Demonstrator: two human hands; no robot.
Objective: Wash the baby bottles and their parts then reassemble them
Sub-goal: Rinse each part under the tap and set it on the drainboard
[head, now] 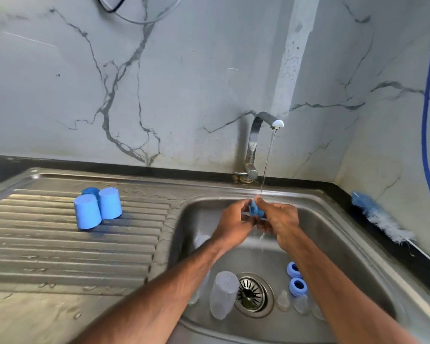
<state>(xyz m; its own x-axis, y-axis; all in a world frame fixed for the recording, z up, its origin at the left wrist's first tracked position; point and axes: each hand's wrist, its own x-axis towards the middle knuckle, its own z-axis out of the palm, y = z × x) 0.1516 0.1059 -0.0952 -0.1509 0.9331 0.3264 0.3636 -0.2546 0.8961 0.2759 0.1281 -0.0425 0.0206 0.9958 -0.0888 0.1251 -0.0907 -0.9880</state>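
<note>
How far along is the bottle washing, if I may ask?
Likely done: blue caps on the drainboard. In hand: the left hand and right hand hold a blue part under the tap. Remaining: bottle, two rings and teats in the sink; nothing reassembled.

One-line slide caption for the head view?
Left hand and right hand hold a blue part under the running tap; blue caps stand on the drainboard.

The ribbed drainboard [60,249] of the steel sink [333,202] carries three blue caps [87,214] standing close together at its far left. On the basin floor [233,259], a clear bottle [222,295] lies just left of the drain [251,294], with two blue rings [297,286] and clear teats [283,300] to its right. A bottle brush [380,216] lies on the black counter [344,194] at far right.
</note>
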